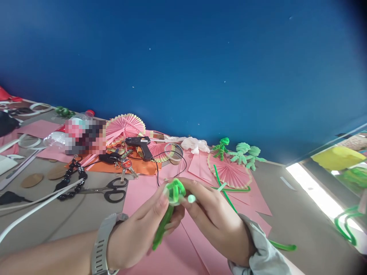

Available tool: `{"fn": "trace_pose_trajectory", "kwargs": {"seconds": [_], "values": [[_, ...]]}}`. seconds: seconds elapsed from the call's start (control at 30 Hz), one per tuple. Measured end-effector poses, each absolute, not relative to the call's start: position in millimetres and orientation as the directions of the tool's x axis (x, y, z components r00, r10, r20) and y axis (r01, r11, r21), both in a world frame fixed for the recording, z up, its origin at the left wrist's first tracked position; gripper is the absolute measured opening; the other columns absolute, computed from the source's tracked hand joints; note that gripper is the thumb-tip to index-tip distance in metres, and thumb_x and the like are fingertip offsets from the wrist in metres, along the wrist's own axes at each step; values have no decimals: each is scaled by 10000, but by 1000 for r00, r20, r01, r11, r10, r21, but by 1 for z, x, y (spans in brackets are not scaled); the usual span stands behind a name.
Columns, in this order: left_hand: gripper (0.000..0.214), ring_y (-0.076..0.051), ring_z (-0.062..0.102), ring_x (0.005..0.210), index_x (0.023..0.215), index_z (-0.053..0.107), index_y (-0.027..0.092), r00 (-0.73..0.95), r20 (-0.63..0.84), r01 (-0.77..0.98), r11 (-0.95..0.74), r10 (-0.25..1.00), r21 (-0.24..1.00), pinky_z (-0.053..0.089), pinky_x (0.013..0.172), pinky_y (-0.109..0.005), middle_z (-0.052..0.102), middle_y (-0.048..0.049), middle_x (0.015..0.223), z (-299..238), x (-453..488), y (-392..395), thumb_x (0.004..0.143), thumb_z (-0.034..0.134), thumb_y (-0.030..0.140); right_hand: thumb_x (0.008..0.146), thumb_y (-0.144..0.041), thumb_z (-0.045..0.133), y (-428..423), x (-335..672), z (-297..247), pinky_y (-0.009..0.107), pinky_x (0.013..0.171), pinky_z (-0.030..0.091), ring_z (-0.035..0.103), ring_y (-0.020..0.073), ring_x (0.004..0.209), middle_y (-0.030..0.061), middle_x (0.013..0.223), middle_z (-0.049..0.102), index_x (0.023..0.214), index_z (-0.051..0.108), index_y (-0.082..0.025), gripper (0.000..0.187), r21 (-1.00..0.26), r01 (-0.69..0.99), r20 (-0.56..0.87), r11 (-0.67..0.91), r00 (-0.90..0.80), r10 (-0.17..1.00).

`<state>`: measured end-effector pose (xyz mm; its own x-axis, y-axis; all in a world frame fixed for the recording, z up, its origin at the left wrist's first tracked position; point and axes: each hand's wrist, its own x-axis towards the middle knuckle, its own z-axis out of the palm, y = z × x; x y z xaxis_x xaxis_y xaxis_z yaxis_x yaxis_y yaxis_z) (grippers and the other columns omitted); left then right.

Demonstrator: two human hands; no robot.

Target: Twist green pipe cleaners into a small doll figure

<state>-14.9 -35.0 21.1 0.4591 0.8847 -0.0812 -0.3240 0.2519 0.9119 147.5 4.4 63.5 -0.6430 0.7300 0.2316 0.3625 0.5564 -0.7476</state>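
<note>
The bright green, fuzzy pipe-cleaner piece (176,190) is up in front of you, above the bench (71,221), with its looped top pinched in your left hand (137,229). Your left thumb and fingers are closed on it, and a straight green bundle (163,231) hangs down below them. Your right hand (213,219) is curled in close at the top's other side, gripping a pale, translucent rod (191,198) that shows on both sides of your fingers.

Your piece looks part-formed: the rounded top appears to be shaped, while the hanging bundle is plain and straight — no limbs or coils can be made out on it. Whether the top is fastened is hidden by your fingers.

Beyond your right hand, near the blue wall (183,76), one bright green fuzzy figure (221,148) and two pale mint fuzzy figures (240,153) stand by a pleated pink paper disc (229,172); these look complete. Loose bright green fuzzy stems (282,245) lie beside your right arm — unshaped, apart from a bend or two. Farther left, the black glue gun (140,145) and black-handled scissors (114,191) lie out of your hands.
</note>
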Motion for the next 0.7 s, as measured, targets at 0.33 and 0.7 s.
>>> {"fn": "trace_pose_trajectory", "kwargs": {"seconds": [0.33,0.7], "values": [[385,-68,208,468,709,449,181,433,-80,-449,292,898,844,196,442,-204,318,56,559,31,-12,-31,930,234,412,854,-240,489,7,150,63,218,699,478,570,129,798,38,1023,596,1245,405,-218,400,-788,248,277,564,-675,684],[357,-64,244,466,818,526,178,514,-68,-421,320,855,848,230,452,-206,329,52,565,38,-12,-34,927,269,400,849,-218,494,6,148,63,191,609,462,522,99,704,14,857,563,1081,476,-194,234,-881,187,199,435,-687,699]]}}
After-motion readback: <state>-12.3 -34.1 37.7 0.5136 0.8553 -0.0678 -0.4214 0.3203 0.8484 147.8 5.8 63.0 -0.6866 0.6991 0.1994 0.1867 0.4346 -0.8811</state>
